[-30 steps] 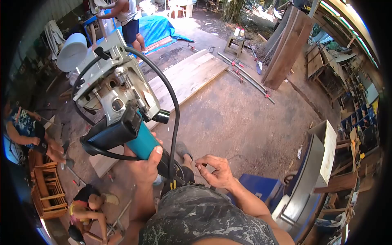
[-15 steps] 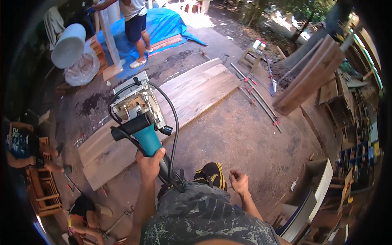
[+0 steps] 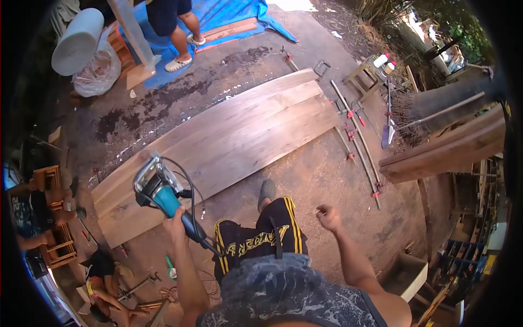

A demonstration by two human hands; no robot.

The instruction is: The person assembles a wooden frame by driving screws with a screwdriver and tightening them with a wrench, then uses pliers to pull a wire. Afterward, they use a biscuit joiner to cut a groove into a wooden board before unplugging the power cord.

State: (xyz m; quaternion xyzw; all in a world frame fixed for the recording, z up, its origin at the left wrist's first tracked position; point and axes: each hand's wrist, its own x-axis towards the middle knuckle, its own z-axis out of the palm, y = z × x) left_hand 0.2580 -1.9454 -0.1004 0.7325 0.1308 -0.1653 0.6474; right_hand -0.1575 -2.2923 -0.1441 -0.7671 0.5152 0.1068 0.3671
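Observation:
My left hand (image 3: 175,223) is wrapped round the body of a teal and black power tool, which looks like a biscuit joiner (image 3: 166,200), with a metal base at its front. Its black cord loops beside it. The tool is held above the near left part of a wide wooden panel (image 3: 234,136) made of long boards, lying low on the ground. Away from the panel, on my right, my right hand (image 3: 329,219) hangs with curled fingers and nothing visible in it.
Bar clamps (image 3: 357,133) lie beyond the panel's right end, near a small stool (image 3: 366,79) with bottles. A thick plank (image 3: 444,147) stands at the right. One person (image 3: 177,32) stands on a blue tarp; others sit at the left. A green-handled tool (image 3: 171,268) lies on the ground.
The biscuit joiner has come down and to the left, turning so its base faces the panel more. My right hand has risen slightly. My view has shifted, showing my legs and a foot.

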